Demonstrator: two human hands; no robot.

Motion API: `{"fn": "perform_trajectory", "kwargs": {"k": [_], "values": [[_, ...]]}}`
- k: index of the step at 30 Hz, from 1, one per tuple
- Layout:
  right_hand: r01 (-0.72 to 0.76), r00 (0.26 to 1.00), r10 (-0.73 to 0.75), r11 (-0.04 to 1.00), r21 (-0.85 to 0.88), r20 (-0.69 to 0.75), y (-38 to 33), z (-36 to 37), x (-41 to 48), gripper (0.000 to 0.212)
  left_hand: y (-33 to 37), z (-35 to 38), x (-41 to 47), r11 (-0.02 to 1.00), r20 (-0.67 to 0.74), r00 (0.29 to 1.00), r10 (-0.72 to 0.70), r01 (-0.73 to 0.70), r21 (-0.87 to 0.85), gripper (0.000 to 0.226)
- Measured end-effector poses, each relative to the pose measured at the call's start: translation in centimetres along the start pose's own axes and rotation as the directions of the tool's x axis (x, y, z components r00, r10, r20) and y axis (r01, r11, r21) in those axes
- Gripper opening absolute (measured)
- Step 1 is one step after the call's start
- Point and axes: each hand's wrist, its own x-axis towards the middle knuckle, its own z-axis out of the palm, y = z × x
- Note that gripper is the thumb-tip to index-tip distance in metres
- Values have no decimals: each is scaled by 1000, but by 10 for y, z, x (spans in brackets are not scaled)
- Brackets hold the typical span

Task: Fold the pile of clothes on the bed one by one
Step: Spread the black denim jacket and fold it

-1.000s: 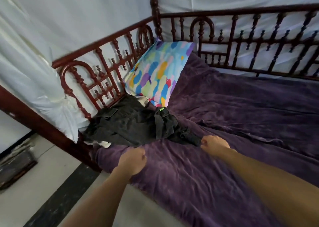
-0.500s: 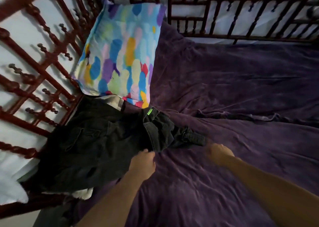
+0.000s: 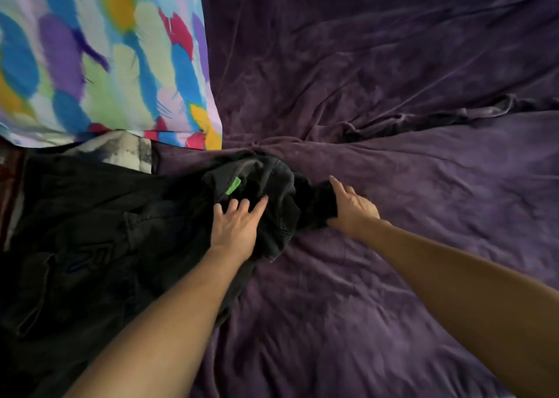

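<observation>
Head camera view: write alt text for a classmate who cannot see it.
Two bare hands touch a pile of dark clothes on a purple bedspread: the left hand rests spread on top, the right hand is at its edge. A multicoloured pillow lies behind.

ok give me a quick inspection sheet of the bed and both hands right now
surface: purple bedspread, wrinkled, creases running toward the clothes
job's things: dark garment with a green tag, bunched at the right end of a pile of dark clothes; a pale mottled cloth shows between the pillow and the pile
clutter: multicoloured pillow at upper left
hands: left hand flat on the dark garment, fingers spread; right hand at its right end, grip unclear
cables: nothing seen
surroundings: sliver of dark red wood at the left edge
</observation>
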Motion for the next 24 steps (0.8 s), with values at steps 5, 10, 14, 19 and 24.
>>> {"fn": "perform_trajectory", "kwargs": {"k": [5,10,14,19,24], "values": [[-13,994,13,1000,1,105,22,41,-48,44,-4,-12,-13,957,-125,989,-81,42,-288,19],[-61,991,58,998,13,121,53,4,-80,37,-33,-87,-34,705,-148,935,-321,131,-697,23],[-2,998,1,1000,21,69,44,-46,-90,36,-71,-156,-67,580,-222,887,-404,61,-813,28],[325,940,-303,934,145,-154,-28,-136,-116,70,-101,-253,-136,532,-312,862,-399,-60,-845,39],[645,764,-589,709,285,-264,-120,-210,-169,99,-122,-323,-218,547,-406,785,-467,-104,-831,33]]}}
